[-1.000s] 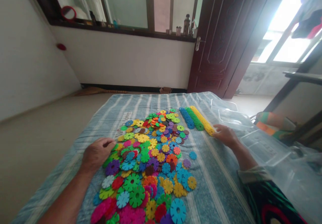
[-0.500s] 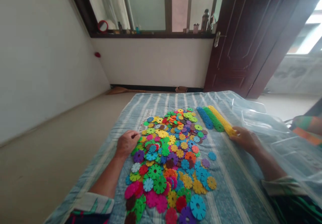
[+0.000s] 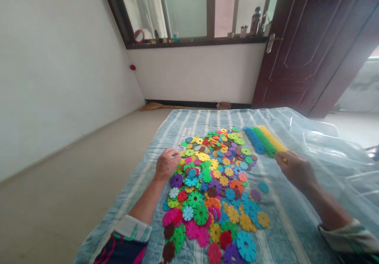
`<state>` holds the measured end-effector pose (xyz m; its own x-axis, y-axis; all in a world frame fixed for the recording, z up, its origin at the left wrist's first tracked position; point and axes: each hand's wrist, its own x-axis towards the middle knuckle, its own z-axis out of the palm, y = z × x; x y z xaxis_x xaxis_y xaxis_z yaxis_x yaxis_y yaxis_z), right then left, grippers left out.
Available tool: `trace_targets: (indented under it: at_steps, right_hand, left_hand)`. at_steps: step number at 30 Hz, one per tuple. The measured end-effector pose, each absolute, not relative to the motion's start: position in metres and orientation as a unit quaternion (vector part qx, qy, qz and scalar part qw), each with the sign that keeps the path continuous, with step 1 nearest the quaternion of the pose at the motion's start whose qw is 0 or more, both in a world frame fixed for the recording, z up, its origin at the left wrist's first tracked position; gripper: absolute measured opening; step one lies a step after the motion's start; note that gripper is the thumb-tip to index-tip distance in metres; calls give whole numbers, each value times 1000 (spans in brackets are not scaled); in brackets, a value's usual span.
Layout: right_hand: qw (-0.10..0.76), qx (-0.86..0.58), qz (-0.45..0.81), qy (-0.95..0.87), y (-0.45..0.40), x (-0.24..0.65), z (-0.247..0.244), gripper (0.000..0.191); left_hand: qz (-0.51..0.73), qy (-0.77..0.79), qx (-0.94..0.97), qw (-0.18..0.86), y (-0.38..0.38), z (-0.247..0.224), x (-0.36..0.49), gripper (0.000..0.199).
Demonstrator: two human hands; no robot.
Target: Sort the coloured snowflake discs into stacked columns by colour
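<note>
A heap of colourful notched plastic discs [image 3: 215, 185] lies spread over a striped cloth. At its left edge my left hand [image 3: 167, 164] rests with fingers curled together; anything inside them is hidden. To the right of the heap, overlapping discs form three slanting rows: a blue row [image 3: 254, 140], a green row [image 3: 264, 142] and a yellow row [image 3: 271, 137]. My right hand [image 3: 296, 170] is closed at the near end of the yellow row, with a bit of yellow disc showing between its fingers. Its fingertips are partly hidden behind the knuckles.
Clear plastic containers [image 3: 333, 147] stand at the right side of the striped cloth [image 3: 284, 224]. Beyond the far edge are a white wall [image 3: 195, 74], a sill with small items, and a dark red door [image 3: 293, 58]. Bare floor [image 3: 74, 185] lies left.
The view has turned left, so everything sits further right in the picture. My right hand has turned over somewhat at the yellow row's near end. The left hand stays by the heap.
</note>
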<state>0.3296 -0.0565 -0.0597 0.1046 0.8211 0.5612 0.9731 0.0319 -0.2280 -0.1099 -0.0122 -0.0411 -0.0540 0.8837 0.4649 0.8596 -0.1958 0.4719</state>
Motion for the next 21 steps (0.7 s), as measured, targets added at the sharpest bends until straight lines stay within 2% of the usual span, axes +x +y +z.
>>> trace_targets:
  at_steps: [5,11,21]
  right_hand:
    - [296,-633,-117,-706,-58,314,-69,33]
    - [282,-600,-102,-741,-60,304,-70,38]
    - [284,-555,-94,-777,-65,288,-66,40]
  left_hand:
    - [335,517,787,35,-18,-36,-72,16]
    - [242,476,845,21,-17,-43,-45,33]
    - [205,489,847,28,-23,-40,-36,16]
